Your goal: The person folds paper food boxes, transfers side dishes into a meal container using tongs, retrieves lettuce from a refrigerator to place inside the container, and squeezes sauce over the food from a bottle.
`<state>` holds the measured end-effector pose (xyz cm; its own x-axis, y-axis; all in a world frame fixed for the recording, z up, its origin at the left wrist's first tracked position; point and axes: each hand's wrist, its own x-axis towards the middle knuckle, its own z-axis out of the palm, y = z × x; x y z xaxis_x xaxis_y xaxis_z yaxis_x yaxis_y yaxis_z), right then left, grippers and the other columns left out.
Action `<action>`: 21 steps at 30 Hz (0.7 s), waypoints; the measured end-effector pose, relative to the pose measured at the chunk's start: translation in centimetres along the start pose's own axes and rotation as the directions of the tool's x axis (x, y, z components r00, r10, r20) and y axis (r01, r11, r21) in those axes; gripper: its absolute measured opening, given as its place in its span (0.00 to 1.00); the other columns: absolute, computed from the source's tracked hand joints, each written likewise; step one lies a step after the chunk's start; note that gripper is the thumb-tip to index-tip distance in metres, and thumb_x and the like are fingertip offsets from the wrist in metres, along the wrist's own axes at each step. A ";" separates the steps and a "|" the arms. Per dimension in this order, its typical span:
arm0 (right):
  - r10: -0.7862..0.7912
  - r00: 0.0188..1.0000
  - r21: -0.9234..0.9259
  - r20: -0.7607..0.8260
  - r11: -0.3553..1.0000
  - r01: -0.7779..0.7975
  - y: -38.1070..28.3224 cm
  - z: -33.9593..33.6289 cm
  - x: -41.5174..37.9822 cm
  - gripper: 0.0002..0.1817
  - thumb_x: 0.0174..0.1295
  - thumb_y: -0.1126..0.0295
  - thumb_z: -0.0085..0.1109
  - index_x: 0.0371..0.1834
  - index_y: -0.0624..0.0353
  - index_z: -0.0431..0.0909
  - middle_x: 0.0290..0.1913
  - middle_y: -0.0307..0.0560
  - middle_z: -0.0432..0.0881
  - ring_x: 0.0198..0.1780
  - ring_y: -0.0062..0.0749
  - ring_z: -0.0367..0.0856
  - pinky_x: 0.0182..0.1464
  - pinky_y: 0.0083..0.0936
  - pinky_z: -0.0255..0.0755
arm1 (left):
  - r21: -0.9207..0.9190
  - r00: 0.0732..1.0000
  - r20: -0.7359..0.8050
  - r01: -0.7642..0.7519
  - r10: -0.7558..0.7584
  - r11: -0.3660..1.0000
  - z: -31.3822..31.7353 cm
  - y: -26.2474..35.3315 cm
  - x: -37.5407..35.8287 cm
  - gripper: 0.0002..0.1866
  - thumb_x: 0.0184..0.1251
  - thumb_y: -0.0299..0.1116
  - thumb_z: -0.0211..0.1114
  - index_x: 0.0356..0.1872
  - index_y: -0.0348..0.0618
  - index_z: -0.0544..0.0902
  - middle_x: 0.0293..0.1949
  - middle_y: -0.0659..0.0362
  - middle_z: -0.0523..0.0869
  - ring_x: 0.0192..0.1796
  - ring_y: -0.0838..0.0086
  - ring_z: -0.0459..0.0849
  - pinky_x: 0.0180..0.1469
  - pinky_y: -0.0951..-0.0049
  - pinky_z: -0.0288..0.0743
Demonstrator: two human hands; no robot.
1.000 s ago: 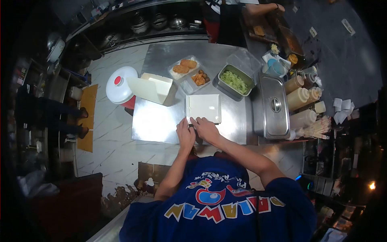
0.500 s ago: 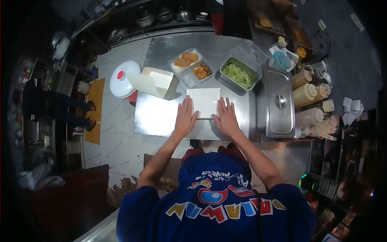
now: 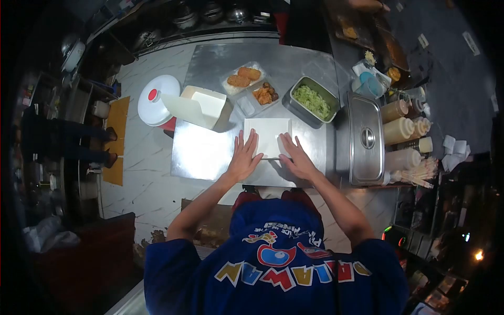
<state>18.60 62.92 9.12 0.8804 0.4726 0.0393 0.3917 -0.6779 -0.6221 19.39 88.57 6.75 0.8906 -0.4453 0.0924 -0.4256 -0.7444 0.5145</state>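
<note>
A flat white paper food box (image 3: pixel 268 131) lies on the steel table in front of me, its lid down. My left hand (image 3: pixel 243 157) rests on its left side, fingers stretched out and the thumb at the near corner. On the right side, my right hand (image 3: pixel 299 159) touches it with fingers extended. Neither hand grips anything. Beyond the box sits a clear compartment tray (image 3: pixel 245 106) with rice, breaded fried pieces (image 3: pixel 243 77) and saucy meat chunks (image 3: pixel 265 94). Another white box (image 3: pixel 211 110) stands with its lid raised at the left.
A steel pan of shredded green vegetable (image 3: pixel 311 101) stands right of the tray. Further right are a lidded steel container (image 3: pixel 366 157) and several sauce bottles (image 3: pixel 397 129). A white-lidded jug (image 3: pixel 160 100) stands left. Another person's legs (image 3: pixel 86 144) show at far left.
My right hand has shifted inward onto the box, and my left fingers now reach over its left side. The view has shifted slightly. The surrounding food containers stay in place.
</note>
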 end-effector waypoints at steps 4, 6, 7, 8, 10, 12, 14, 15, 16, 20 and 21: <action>0.058 0.987 -0.155 -0.148 0.985 -0.081 1.1 0.1 1.5 0.42 0.74 0.53 0.49 0.80 0.71 0.46 0.81 0.66 0.48 0.82 0.62 0.41 0.81 0.54 0.36 | -0.221 0.994 -0.106 0.010 -0.034 0.975 -1.0 -1.9 0.9 0.33 0.79 0.39 0.47 0.80 0.36 0.52 0.81 0.45 0.48 0.82 0.42 0.45 0.80 0.44 0.35; 0.074 0.988 -0.303 -0.135 0.946 -0.112 1.4 1.5 2.6 0.43 0.74 0.52 0.49 0.80 0.72 0.45 0.82 0.67 0.45 0.83 0.62 0.40 0.81 0.55 0.35 | -0.173 0.994 -0.110 0.002 -0.021 0.985 -0.6 -3.1 1.7 0.32 0.80 0.37 0.44 0.80 0.36 0.51 0.82 0.46 0.48 0.82 0.45 0.46 0.80 0.46 0.37; 0.080 0.989 -0.317 -0.128 0.941 -0.117 1.4 2.0 2.6 0.43 0.74 0.51 0.48 0.79 0.72 0.45 0.82 0.66 0.45 0.83 0.62 0.39 0.81 0.55 0.35 | -0.160 0.995 -0.097 0.010 -0.026 0.987 -0.1 -3.3 1.7 0.32 0.80 0.37 0.44 0.80 0.36 0.51 0.82 0.46 0.47 0.82 0.45 0.45 0.80 0.46 0.37; 0.084 0.989 -0.332 -0.121 0.936 -0.120 1.0 2.1 2.9 0.43 0.75 0.51 0.48 0.79 0.73 0.45 0.82 0.66 0.44 0.83 0.61 0.39 0.81 0.55 0.34 | -0.146 0.996 -0.087 0.018 -0.031 0.989 0.2 -3.3 1.7 0.32 0.80 0.37 0.44 0.80 0.36 0.51 0.82 0.46 0.46 0.82 0.45 0.45 0.80 0.45 0.38; 0.085 0.991 -0.362 -0.103 0.925 -0.117 0.6 2.1 3.0 0.43 0.75 0.50 0.47 0.79 0.73 0.45 0.82 0.66 0.42 0.83 0.61 0.37 0.80 0.56 0.34 | -0.129 0.997 -0.071 0.020 -0.029 0.991 1.0 -3.5 1.7 0.32 0.80 0.37 0.45 0.80 0.36 0.51 0.82 0.45 0.45 0.82 0.44 0.44 0.80 0.45 0.39; 0.065 0.995 -0.392 -0.079 0.915 -0.091 0.5 2.0 3.2 0.43 0.75 0.49 0.46 0.79 0.74 0.45 0.82 0.65 0.42 0.83 0.61 0.37 0.80 0.58 0.33 | -0.118 0.997 -0.072 0.012 -0.020 0.993 0.5 -3.0 1.7 0.32 0.80 0.38 0.45 0.80 0.36 0.51 0.82 0.44 0.44 0.82 0.43 0.43 0.80 0.45 0.39; 0.042 0.999 -0.421 -0.015 0.906 -0.045 0.4 1.6 3.2 0.43 0.75 0.49 0.46 0.80 0.72 0.45 0.83 0.64 0.42 0.83 0.61 0.37 0.80 0.58 0.33 | -0.055 1.000 0.001 -0.010 0.010 0.998 -0.3 -2.7 1.6 0.33 0.80 0.39 0.46 0.79 0.35 0.52 0.82 0.42 0.43 0.82 0.42 0.43 0.80 0.44 0.39; 0.033 0.999 -0.436 0.010 0.900 -0.025 0.4 1.2 3.2 0.43 0.75 0.49 0.46 0.80 0.71 0.45 0.83 0.63 0.42 0.83 0.60 0.37 0.80 0.58 0.33 | -0.023 0.999 0.039 -0.029 0.030 0.999 -0.8 -2.4 1.8 0.33 0.79 0.40 0.47 0.79 0.35 0.53 0.81 0.42 0.43 0.82 0.42 0.42 0.80 0.43 0.39; 0.033 0.999 -0.343 -0.024 0.938 -0.039 0.4 0.7 3.1 0.42 0.75 0.49 0.46 0.81 0.69 0.45 0.83 0.63 0.42 0.83 0.60 0.36 0.80 0.58 0.31 | 0.050 0.995 0.077 -0.061 0.057 0.997 -1.3 -1.9 1.8 0.33 0.79 0.41 0.48 0.78 0.35 0.53 0.81 0.41 0.43 0.82 0.42 0.43 0.80 0.42 0.39; 0.263 0.911 0.218 -0.318 0.955 -0.199 0.5 1.0 1.2 0.36 0.76 0.54 0.47 0.80 0.64 0.53 0.78 0.64 0.56 0.78 0.57 0.56 0.77 0.47 0.48 | -0.001 0.999 -0.039 0.009 -0.009 1.000 -2.2 -0.2 0.4 0.35 0.78 0.43 0.51 0.78 0.34 0.55 0.80 0.37 0.44 0.81 0.40 0.44 0.79 0.41 0.39; 0.447 0.832 0.478 -0.329 0.838 -0.261 0.3 1.4 0.9 0.34 0.76 0.55 0.48 0.78 0.65 0.58 0.75 0.64 0.63 0.74 0.56 0.64 0.75 0.42 0.56 | -0.109 0.992 -0.106 0.051 -0.062 0.993 -2.0 -0.1 -0.2 0.35 0.78 0.44 0.52 0.77 0.34 0.56 0.80 0.36 0.45 0.81 0.39 0.45 0.79 0.40 0.39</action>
<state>19.13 63.86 7.89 0.9954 -0.0947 0.0119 -0.0293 -0.4224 -0.9059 19.60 89.70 8.41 0.9274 -0.3426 0.1500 -0.3597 -0.7072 0.6087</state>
